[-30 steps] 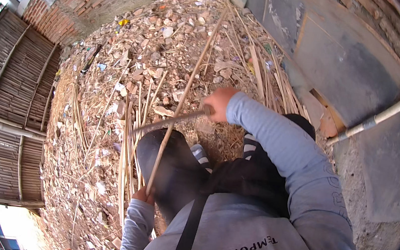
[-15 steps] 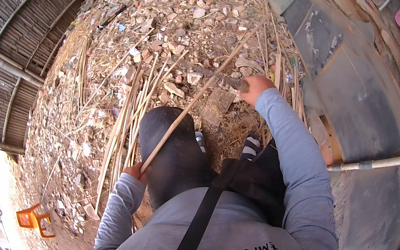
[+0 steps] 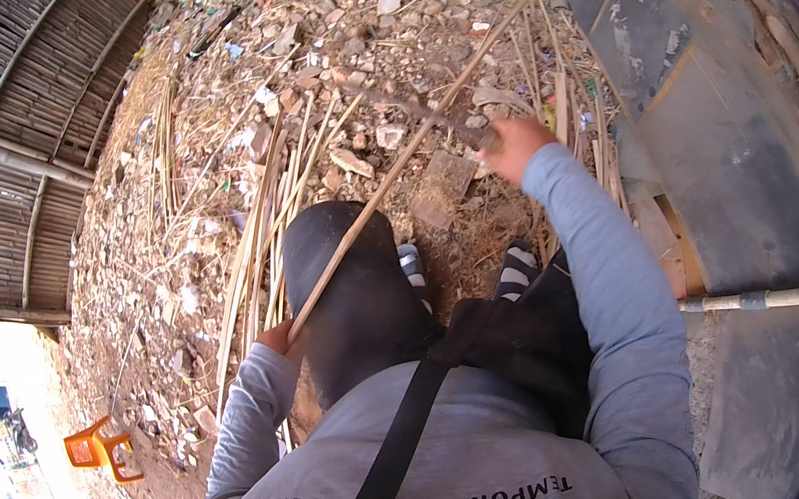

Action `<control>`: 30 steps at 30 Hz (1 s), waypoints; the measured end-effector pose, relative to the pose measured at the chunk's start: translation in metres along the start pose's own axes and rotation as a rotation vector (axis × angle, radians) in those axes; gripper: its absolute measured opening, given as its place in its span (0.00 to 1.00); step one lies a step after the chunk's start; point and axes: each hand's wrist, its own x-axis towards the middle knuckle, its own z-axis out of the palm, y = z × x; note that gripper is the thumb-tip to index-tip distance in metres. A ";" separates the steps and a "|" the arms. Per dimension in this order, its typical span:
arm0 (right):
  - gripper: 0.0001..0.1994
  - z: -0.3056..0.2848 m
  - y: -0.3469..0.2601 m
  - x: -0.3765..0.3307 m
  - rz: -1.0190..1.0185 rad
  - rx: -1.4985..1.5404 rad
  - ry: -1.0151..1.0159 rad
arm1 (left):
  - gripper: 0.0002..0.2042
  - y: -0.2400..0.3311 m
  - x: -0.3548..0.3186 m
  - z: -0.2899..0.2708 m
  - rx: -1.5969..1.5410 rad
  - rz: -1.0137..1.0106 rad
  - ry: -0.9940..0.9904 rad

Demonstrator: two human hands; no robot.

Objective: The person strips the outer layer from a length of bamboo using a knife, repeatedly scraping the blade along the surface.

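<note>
My left hand (image 3: pixel 282 340) grips the near end of a long thin bamboo strip (image 3: pixel 402 154) that slants up and away over my left knee toward the rubble. My right hand (image 3: pixel 512 146) is stretched out ahead, closed on the handle of a long dark blade (image 3: pixel 408 107) that points left and crosses the strip. Both arms wear grey sleeves. A bundle of split bamboo strips (image 3: pixel 267 222) lies on the ground just left of my knee.
Stony rubble and litter (image 3: pixel 347 31) cover the ground ahead. More bamboo strips (image 3: pixel 567 90) lie at the right by flat grey slabs (image 3: pixel 734 162). A woven bamboo fence (image 3: pixel 12 128) stands at the left, a white pipe (image 3: pixel 767 296) at the right, an orange stool (image 3: pixel 97 442) lower left.
My right hand with the blade has swung from near my knees outward and to the right. The view has tilted, and the strip stays held in my left hand.
</note>
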 end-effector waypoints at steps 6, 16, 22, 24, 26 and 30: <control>0.11 0.007 -0.025 -0.014 -0.233 -0.127 -0.101 | 0.17 -0.002 -0.001 0.005 -0.085 -0.001 -0.007; 0.17 0.003 -0.035 -0.028 -0.228 -0.217 -0.076 | 0.16 0.004 -0.003 -0.001 -0.005 -0.011 -0.043; 0.16 -0.004 -0.010 -0.007 -0.063 -0.038 0.077 | 0.15 0.008 -0.002 -0.003 -0.065 -0.034 -0.052; 0.16 -0.009 -0.020 -0.008 -0.057 -0.090 -0.002 | 0.15 0.007 -0.002 -0.004 0.008 -0.038 -0.042; 0.15 -0.001 -0.037 -0.017 -0.165 -0.148 -0.056 | 0.16 -0.004 -0.002 0.000 -0.002 -0.004 -0.024; 0.17 0.010 0.004 0.006 -0.040 0.028 -0.054 | 0.16 0.002 -0.004 -0.002 -0.113 -0.015 -0.083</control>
